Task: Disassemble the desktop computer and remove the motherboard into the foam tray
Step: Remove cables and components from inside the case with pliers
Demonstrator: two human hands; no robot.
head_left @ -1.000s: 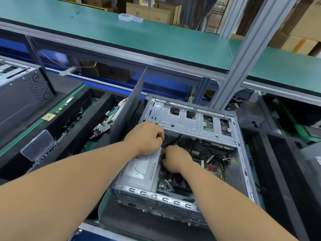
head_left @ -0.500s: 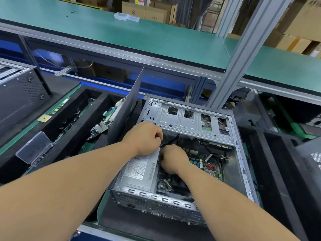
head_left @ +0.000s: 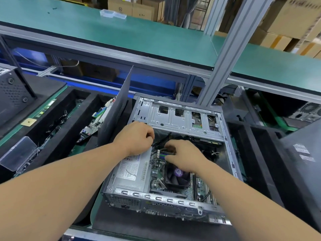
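The open desktop case (head_left: 231, 153) lies flat in the middle of the bench. Inside it, the green motherboard (head_left: 156, 169) carries a black cooler fan (head_left: 177, 176), beside the silver power supply (head_left: 132, 169). My left hand (head_left: 137, 138) is curled in a fist over the far end of the power supply and seems to grip the black cables (head_left: 161, 141). My right hand (head_left: 184, 155) reaches into the case, its fingertips pinching a connector (head_left: 167, 152) on the board just beyond the fan. The black foam tray (head_left: 57, 117) stands to the left and holds another motherboard (head_left: 97, 122).
A dark side panel (head_left: 116, 108) leans upright between tray and case. The silver drive cage (head_left: 182, 117) spans the case's far end. A clear plastic box (head_left: 17, 153) sits at the left, another computer (head_left: 12, 94) behind it, and dark panels (head_left: 302, 153) to the right.
My right hand has shifted slightly right and away from my left hand, uncovering the cooler fan and part of the board. My left hand stays in place on the cables.
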